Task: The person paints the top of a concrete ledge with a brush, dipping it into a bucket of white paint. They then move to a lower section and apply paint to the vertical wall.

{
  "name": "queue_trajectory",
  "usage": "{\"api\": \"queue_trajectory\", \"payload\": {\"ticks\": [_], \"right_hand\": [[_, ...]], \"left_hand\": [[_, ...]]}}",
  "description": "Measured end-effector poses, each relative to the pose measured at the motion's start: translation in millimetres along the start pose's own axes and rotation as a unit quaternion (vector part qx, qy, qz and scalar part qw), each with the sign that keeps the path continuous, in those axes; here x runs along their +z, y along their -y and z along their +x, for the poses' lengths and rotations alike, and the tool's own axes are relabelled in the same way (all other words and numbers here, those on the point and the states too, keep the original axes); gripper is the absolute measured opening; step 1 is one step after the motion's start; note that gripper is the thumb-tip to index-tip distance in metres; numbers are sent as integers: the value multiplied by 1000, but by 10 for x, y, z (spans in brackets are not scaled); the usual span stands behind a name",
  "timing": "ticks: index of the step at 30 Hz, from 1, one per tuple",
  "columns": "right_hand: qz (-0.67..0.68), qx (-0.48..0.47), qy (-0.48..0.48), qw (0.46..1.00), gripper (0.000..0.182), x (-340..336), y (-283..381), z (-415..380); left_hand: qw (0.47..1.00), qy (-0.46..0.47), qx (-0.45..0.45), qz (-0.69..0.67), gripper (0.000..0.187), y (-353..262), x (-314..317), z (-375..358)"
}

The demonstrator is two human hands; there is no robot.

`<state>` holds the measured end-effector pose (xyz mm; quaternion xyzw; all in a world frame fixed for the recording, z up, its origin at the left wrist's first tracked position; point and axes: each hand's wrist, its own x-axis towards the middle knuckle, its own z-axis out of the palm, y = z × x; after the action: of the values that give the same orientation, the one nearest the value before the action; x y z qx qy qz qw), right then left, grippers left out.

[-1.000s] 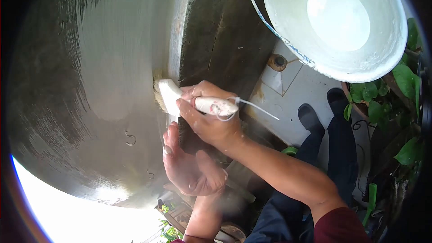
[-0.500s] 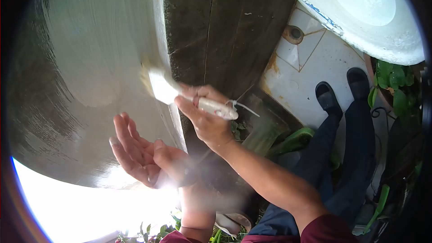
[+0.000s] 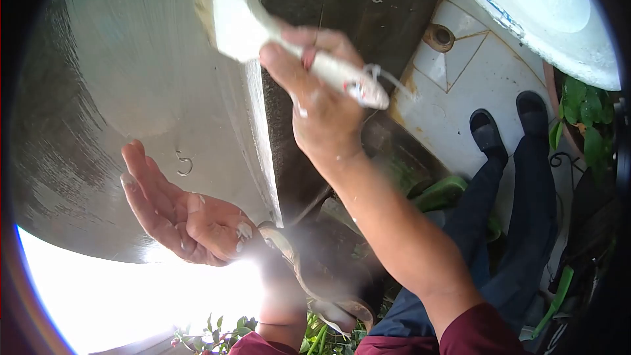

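My right hand (image 3: 325, 92) is wrapped round the handle of a wide, flat paintbrush (image 3: 240, 23), its bristles pointing up and left. Motion smears the brush a little, and its bristles overlap the grey wall (image 3: 151, 72) in this view. Pale wet streaks run across that wall, with darker dry patches on its left side. Lower down, my left hand (image 3: 187, 213) is held palm up in front of the wall, fingers loosely curled and apart, nothing in it. White smears dot both hands. A small metal hook (image 3: 184, 164) shows just above the left hand.
A white basin with a chipped blue rim (image 3: 559, 26) stands at the upper right. Below it are white floor tiles (image 3: 453, 112) with a drain (image 3: 438, 37) and my feet in dark shoes (image 3: 486, 130). Potted leaves (image 3: 582, 108) line the right side; glare fills the lower left.
My right hand has lifted the paintbrush upward. My left hand has shifted left and slightly down, and the hook has come into view. The whole view has moved slightly.
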<state>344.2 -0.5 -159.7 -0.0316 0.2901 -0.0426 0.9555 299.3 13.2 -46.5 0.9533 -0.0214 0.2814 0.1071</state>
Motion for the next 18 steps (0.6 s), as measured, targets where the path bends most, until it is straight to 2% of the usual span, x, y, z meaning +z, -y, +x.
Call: {"api": "queue_trajectory", "payload": {"ticks": [1, 2, 3, 4, 5, 8, 10, 11, 12, 14, 17, 18], "right_hand": [[22, 66, -42, 997, 13, -64, -29, -267], [-113, 119, -8, 986, 12, -294, -91, -553], [-135, 125, 23, 983, 12, -500, -195, -836], [-165, 203, 9, 965, 12, -626, -229, -1080], [-178, 236, 17, 955, 12, -791, -331, -1306], [-202, 246, 61, 946, 12, -1091, -558, -1609], [-229, 310, 76, 920, 12, -1076, -405, -1368], [-171, 238, 53, 955, 14, -1036, -404, -1274], [-129, 243, 28, 961, 15, -876, -242, -1078], [-81, 122, 44, 988, 15, -678, -138, -745], [-67, 184, 11, 981, 15, -626, -174, -829], [-172, 234, 40, 956, 13, -749, -265, -1061]], "left_hand": [[1000, 14, 8, 10, 66, 22, -31, 23], [999, 31, 15, 18, 66, 35, -58, 40], [999, 39, 20, 20, 66, 70, -94, 51], [998, 45, 25, 20, 66, 124, -129, 45], [998, 52, 29, 19, 66, 168, -140, 31], [998, 47, 25, 22, 66, 214, -97, -24], [999, 31, 24, 24, 65, 145, -60, -12], [999, 27, 21, 29, 65, 111, -88, -13], [998, 38, 36, 23, 65, 124, -140, 0], [996, 52, 68, 7, 65, 186, -227, 33], [997, 54, 57, 4, 65, 223, -246, -2], [997, 51, 51, 4, 64, 234, -242, -22]]}}
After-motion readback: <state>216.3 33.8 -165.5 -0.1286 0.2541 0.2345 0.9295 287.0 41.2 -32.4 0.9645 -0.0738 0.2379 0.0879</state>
